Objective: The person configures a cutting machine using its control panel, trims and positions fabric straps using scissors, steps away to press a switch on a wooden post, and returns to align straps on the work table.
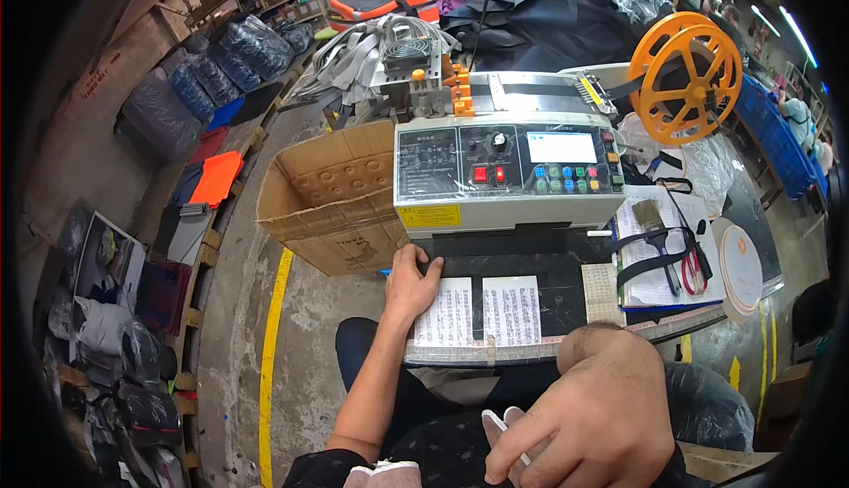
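Observation:
My left hand [414, 281] rests at the left edge of the black worktable, thumb apart from the fingers, with nothing visible in it. It lies against the upper left corner of a printed sheet [445, 318]. A second printed sheet [511, 315] lies to the right of that one. Close to the camera, my right hand [588, 413] is raised in front of my body, fingers bent. A thin white looped piece [497, 423] shows at its fingertips; its kind is unclear, and part of it is hidden by the fingers.
Behind the sheets stands a strap-cutting machine [508, 165] with an orange reel [685, 76]. An open cardboard box [340, 236] is at its left. Scissors [692, 271], a brush [653, 222] and black straps lie on papers at right. A measuring tape [681, 322] runs along the front edge.

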`<state>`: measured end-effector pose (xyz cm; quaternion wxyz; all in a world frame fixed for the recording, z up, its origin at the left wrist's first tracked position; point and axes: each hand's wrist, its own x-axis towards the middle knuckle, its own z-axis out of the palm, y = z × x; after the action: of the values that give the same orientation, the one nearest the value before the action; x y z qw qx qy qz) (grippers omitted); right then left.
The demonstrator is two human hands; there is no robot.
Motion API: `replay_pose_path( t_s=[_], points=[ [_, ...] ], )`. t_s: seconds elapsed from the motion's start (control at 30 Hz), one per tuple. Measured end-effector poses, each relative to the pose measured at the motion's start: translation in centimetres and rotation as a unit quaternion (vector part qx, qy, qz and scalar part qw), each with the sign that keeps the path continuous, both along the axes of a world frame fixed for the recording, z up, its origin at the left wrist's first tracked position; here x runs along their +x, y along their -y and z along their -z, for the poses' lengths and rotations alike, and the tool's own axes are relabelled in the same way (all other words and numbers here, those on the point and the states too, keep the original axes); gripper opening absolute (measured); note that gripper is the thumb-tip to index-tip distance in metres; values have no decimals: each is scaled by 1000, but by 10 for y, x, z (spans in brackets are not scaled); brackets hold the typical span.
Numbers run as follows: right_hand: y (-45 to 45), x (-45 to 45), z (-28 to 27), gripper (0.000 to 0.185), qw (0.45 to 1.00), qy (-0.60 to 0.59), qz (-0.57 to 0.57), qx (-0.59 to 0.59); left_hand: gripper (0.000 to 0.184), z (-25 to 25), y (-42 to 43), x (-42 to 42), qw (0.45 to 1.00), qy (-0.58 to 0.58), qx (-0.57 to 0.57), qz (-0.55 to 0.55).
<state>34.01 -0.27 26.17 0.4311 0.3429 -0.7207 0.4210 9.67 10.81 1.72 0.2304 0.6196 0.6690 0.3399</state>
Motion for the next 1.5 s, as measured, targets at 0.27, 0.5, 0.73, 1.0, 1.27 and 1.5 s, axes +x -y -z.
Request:
replay_pose_path(
  t_s=[0.27,0.5,0.73,1.0,1.27,1.5],
  points=[
    [1,2,-2,41,1000,14,-9,3,36,4,-1,-1,1000,-1,8,3],
    [-2,-2,1,42,999,-16,3,29,35,2,0,0,1000,4,9,-3],
    [-15,-45,-1,42,941,-302,108,104,36,1,0,0,1000,1,3,-1],
    [-10,1,-19,46,999,27,-4,25,37,1,0,0,1000,7,-13,-4],
    [-2,-12,-9,40,993,-79,81,-24,38,2,1,-1,1000,4,-14,-3],
    [-4,-13,-13,42,989,-78,127,-18,37,2,1,-1,1000,8,-16,-6]
  ],
)
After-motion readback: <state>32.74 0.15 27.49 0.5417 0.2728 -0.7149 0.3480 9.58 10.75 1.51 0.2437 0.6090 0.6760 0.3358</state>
